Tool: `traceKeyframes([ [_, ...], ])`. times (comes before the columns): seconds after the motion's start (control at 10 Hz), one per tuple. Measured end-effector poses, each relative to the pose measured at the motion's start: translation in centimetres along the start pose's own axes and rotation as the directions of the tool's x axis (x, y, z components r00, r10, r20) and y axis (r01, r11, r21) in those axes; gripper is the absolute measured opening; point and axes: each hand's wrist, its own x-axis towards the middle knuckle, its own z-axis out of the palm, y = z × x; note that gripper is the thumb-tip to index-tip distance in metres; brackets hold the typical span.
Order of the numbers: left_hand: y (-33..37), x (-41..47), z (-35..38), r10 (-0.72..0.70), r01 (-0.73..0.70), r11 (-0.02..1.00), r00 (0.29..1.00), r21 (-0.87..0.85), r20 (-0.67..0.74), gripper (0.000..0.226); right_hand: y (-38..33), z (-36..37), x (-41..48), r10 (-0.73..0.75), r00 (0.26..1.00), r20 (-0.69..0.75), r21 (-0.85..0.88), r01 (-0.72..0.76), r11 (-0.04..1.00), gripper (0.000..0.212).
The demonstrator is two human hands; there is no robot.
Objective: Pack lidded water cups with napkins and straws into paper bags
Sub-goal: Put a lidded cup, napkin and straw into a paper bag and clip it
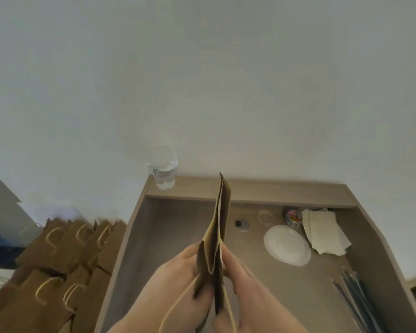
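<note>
A folded brown paper bag stands on edge over the desk, its mouth toward me. My left hand grips its left side and my right hand grips its right side, with the panels slightly parted between them. A clear lidded cup of water stands on the desk's back ledge at the left. White napkins lie at the right, a loose white lid beside them. Wrapped straws lie near the desk's right edge.
The grey wooden desk has a raised rim and a round cable hole. A colourful ball sits by the napkins. Several flat paper bags with handles are stacked to the left of the desk.
</note>
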Motion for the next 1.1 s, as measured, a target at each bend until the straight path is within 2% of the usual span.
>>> traceKeyframes([
  [0.1, -0.1, -0.2, 0.3, 0.019, -0.019, 1.000, 1.000, -0.013, -0.011, 0.053, 0.3, 1.9, -0.6, -0.103, 0.986, -0.130, -0.257, 0.067, 0.964, 0.094],
  [0.2, 0.2, -0.6, -0.9, -0.078, 0.077, 0.997, 0.997, 0.004, 0.029, 0.034, 0.8, 2.9, -0.5, -0.094, 0.962, -0.257, -0.239, 0.031, 0.971, 0.085],
  [0.3, -0.9, -0.7, -1.9, -0.183, 0.182, 0.983, 0.981, 0.030, 0.068, 0.015, 0.8, 0.7, 1.0, 0.043, 0.977, -0.208, -0.152, -0.076, 0.985, 0.036],
  [0.4, -2.4, -0.8, -2.0, -0.342, 0.316, 0.935, 0.923, 0.159, 0.174, 0.023, -0.4, -0.7, 1.4, 0.193, 0.979, -0.071, -0.257, -0.205, 0.944, 0.018],
  [0.5, -4.9, -1.7, -3.1, -0.538, 0.520, 0.841, 0.832, 0.149, 0.133, 0.025, -0.5, -2.3, 1.4, 0.295, 0.955, -0.012, -0.319, -0.283, 0.904, 0.014],
  [0.6, -6.7, -2.0, -4.9, -0.641, 0.631, 0.767, 0.746, 0.116, 0.180, 0.023, 2.4, -4.3, 2.2, 0.225, 0.974, 0.006, -0.391, -0.205, 0.897, 0.013],
  [0.7, -9.3, -3.3, -7.4, -0.694, 0.729, 0.637, 0.684, -0.253, 0.224, 0.042, 3.8, -6.6, 2.1, 0.249, 0.963, -0.101, -0.023, -0.252, 0.967, 0.024],
  [0.8, -8.9, -4.5, -9.8, -0.526, 0.627, 0.671, 0.779, -0.397, 0.342, 0.018, 3.7, -8.1, 2.7, 0.283, 0.951, -0.129, 0.050, -0.279, 0.959, 0.035],
  [0.9, -8.9, -4.7, -7.6, -0.595, 0.625, 0.736, 0.781, -0.261, 0.190, 0.032, 0.9, -8.1, 2.5, 0.244, 0.967, -0.074, -0.034, -0.247, 0.969, 0.044],
  [1.0, -7.2, -5.8, -8.1, -0.510, 0.596, 0.777, 0.784, -0.200, 0.354, 0.068, -2.2, -7.6, 4.5, 0.265, 0.964, -0.004, -0.368, -0.248, 0.896, 0.015],
  [1.1, -5.9, -5.9, -9.3, -0.486, 0.525, 0.742, 0.850, -0.418, 0.203, 0.088, -3.8, -7.1, 6.8, 0.323, 0.946, 0.031, -0.492, -0.267, 0.829, 0.018],
])
